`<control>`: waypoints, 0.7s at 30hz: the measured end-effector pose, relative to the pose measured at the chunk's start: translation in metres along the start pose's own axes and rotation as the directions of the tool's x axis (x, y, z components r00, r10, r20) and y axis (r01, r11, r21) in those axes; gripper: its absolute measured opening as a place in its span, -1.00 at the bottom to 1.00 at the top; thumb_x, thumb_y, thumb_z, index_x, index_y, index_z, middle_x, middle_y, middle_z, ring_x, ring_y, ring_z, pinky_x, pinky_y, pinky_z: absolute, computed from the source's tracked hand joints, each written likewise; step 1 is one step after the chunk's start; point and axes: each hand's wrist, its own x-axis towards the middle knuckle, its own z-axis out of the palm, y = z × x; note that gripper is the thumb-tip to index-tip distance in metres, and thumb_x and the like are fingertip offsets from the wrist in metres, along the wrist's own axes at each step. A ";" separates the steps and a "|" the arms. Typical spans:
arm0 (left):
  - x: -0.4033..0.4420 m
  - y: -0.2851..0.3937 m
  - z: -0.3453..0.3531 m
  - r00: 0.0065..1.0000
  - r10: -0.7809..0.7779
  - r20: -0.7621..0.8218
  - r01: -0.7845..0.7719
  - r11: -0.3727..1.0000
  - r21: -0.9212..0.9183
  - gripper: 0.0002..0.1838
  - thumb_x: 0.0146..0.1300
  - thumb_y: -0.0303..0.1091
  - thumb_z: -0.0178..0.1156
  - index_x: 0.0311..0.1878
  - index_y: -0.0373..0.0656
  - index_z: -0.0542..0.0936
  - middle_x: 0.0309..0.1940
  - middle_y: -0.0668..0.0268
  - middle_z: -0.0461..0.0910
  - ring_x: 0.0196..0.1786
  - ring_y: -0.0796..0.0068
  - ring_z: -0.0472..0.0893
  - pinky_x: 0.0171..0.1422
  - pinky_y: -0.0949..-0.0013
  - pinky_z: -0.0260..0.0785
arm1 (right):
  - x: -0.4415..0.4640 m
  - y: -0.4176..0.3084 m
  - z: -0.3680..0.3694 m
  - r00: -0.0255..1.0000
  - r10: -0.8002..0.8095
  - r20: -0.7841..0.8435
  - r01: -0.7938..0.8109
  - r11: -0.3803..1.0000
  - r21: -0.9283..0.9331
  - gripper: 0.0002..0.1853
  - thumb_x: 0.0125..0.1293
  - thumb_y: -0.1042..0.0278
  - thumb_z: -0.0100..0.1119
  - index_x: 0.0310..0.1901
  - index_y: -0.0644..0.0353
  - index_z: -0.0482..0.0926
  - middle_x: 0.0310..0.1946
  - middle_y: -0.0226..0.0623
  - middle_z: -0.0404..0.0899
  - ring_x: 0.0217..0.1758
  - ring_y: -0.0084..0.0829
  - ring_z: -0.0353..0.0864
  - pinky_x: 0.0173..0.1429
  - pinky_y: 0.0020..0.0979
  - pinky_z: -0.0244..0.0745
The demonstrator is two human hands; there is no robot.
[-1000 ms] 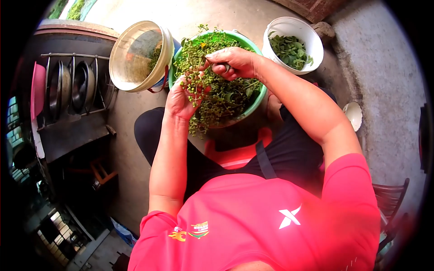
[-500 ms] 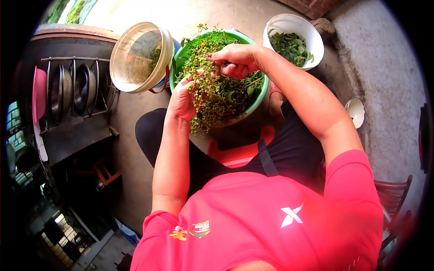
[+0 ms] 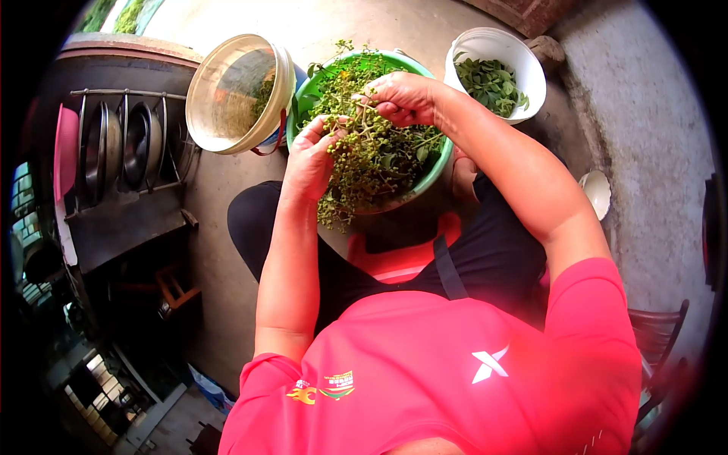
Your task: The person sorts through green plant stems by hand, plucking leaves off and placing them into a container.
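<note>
A sprig of small green berries [image 3: 350, 140] is stretched between my hands, above a green tub [image 3: 443, 163] heaped with more berry sprigs and leaves. My left hand [image 3: 309, 163], at the tub's left side, pinches the sprig between thumb and fingers. My right hand [image 3: 408, 98] comes over the far right part of the tub, its thumb and forefinger closed on the upper end of the sprig, the other fingers curled. Exactly which stems lie in the fingertips is partly hidden.
A white bucket [image 3: 460, 42] at the right holds picked green leaves [image 3: 491, 85]. At the left, a tilted pale bucket [image 3: 205, 129] has some green bits inside. A rack [image 3: 125, 92] with pans and a pink basin [image 3: 67, 155] stands further left. A red stool [image 3: 387, 262] is beneath me.
My hands have drawn slightly apart. My left hand's fingers have shifted up along the sprig, and my right hand has turned a little, with its fingers less bunched.
</note>
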 end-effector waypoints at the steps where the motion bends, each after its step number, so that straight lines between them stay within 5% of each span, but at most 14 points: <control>1: 0.001 -0.001 0.001 1.000 0.014 0.002 -0.014 1.000 0.021 -0.78 0.20 -0.52 0.18 -0.07 -0.21 0.55 -0.20 0.35 0.59 -0.24 0.57 0.56 -0.12 0.49 0.42 | 0.000 0.000 0.003 0.996 -0.019 -0.084 0.017 0.999 -0.029 -0.77 0.32 0.13 0.11 -0.45 0.00 0.47 -0.79 -0.65 0.23 -0.80 -0.74 0.05 -0.73 -0.62 -0.15; 3: 0.002 -0.002 0.007 0.999 0.028 -0.032 -0.027 0.999 0.028 -0.77 0.20 -0.52 0.18 -0.06 -0.22 0.54 -0.19 0.36 0.59 -0.24 0.58 0.54 -0.12 0.50 0.42 | 0.007 0.004 0.012 0.939 -0.115 -0.324 0.079 0.989 -0.123 -0.78 0.31 0.13 0.12 -0.47 -0.03 0.52 -0.75 -0.63 0.31 -0.80 -0.71 0.11 -0.75 -0.60 -0.10; 7: 0.008 -0.007 0.008 0.998 0.053 -0.035 -0.052 0.998 0.030 -0.76 0.20 -0.52 0.18 -0.04 -0.23 0.54 -0.16 0.36 0.59 -0.20 0.60 0.53 -0.12 0.51 0.42 | 0.009 0.013 0.017 0.840 -0.353 -0.413 0.279 0.932 -0.230 -0.73 0.29 0.17 0.15 -0.52 0.09 0.50 -0.75 -0.50 0.31 -0.82 -0.60 0.11 -0.73 -0.47 -0.07; 10: 0.012 -0.010 0.010 0.994 0.099 -0.035 -0.098 0.995 0.030 -0.73 0.22 -0.55 0.13 0.01 -0.25 0.51 -0.15 0.34 0.59 -0.20 0.60 0.55 -0.09 0.50 0.43 | 0.022 0.019 0.000 0.794 -0.413 -0.446 0.318 0.908 -0.274 -0.71 0.24 0.11 0.19 -0.47 0.15 0.57 -0.74 -0.42 0.38 -0.76 -0.53 0.27 -0.65 -0.39 0.19; 11: 0.012 -0.013 0.007 0.993 0.115 -0.037 -0.115 0.993 -0.017 -0.72 0.23 -0.54 0.12 0.03 -0.23 0.50 -0.13 0.31 0.60 -0.18 0.55 0.58 -0.11 0.46 0.47 | 0.024 0.016 -0.012 0.666 -0.554 -0.500 0.315 0.816 -0.485 -0.71 0.21 0.06 0.20 -0.45 0.13 0.61 -0.72 -0.38 0.44 -0.70 -0.49 0.37 -0.54 -0.37 0.30; 12: 0.011 -0.014 0.005 0.991 0.130 -0.041 -0.132 0.989 -0.064 -0.71 0.23 -0.53 0.10 0.04 -0.22 0.50 -0.12 0.29 0.60 -0.15 0.49 0.61 -0.13 0.42 0.50 | 0.024 0.013 -0.023 0.521 -0.689 -0.504 0.266 0.692 -0.671 -0.70 0.18 0.02 0.21 -0.42 0.10 0.65 -0.70 -0.35 0.50 -0.64 -0.45 0.46 -0.43 -0.36 0.41; 13: 0.009 -0.012 0.006 0.991 0.130 -0.041 -0.132 0.989 -0.064 -0.71 0.23 -0.53 0.10 0.04 -0.22 0.50 -0.12 0.29 0.60 -0.15 0.49 0.61 -0.13 0.42 0.50 | 0.010 -0.004 -0.028 0.532 -0.655 -0.536 0.059 0.660 -0.749 -0.69 0.16 -0.05 0.20 -0.42 0.02 0.68 -0.56 -0.31 0.62 -0.46 -0.43 0.59 -0.22 -0.41 0.47; 15: 0.001 -0.003 0.008 0.990 0.078 -0.113 -0.086 0.994 -0.068 -0.69 0.23 -0.60 0.03 0.06 -0.24 0.46 -0.14 0.28 0.59 -0.18 0.51 0.60 -0.14 0.48 0.47 | -0.008 -0.023 -0.048 0.491 -0.705 -0.512 0.002 0.588 -0.809 -0.66 0.20 -0.10 0.14 -0.36 0.01 0.67 -0.42 -0.36 0.67 -0.39 -0.46 0.62 -0.17 -0.39 0.47; 16: 0.000 0.000 0.006 0.987 0.051 -0.150 -0.061 0.996 -0.063 -0.71 0.22 -0.55 0.07 0.03 -0.21 0.49 -0.18 0.27 0.61 -0.29 0.49 0.62 -0.33 0.55 0.45 | -0.018 -0.030 -0.059 0.429 -0.728 -0.534 -0.103 0.548 -0.830 -0.64 0.21 -0.12 0.11 -0.34 0.00 0.66 -0.39 -0.40 0.68 -0.36 -0.42 0.63 -0.14 -0.37 0.48; 19: -0.006 0.011 0.006 0.975 0.018 -0.223 -0.028 0.999 -0.042 -0.74 0.19 -0.45 0.13 -0.03 -0.14 0.54 -0.31 0.29 0.62 -0.48 0.50 0.60 -0.63 0.67 0.20 | -0.046 -0.036 -0.105 0.289 -0.702 -0.651 -0.409 0.524 -0.747 -0.61 0.27 -0.11 -0.03 -0.25 0.02 0.62 -0.28 -0.21 0.64 -0.18 -0.13 0.61 -0.07 -0.24 0.46; 21: -0.007 0.010 0.004 0.980 0.064 -0.187 -0.084 0.992 -0.098 -0.71 0.19 -0.48 0.10 0.01 -0.20 0.52 -0.26 0.25 0.61 -0.38 0.51 0.61 -0.48 0.60 0.37 | -0.058 -0.031 -0.139 0.183 -0.645 -0.742 -0.667 0.473 -0.576 -0.65 0.26 -0.02 -0.03 -0.08 -0.04 0.58 -0.02 -0.23 0.59 0.09 -0.09 0.53 0.11 -0.15 0.41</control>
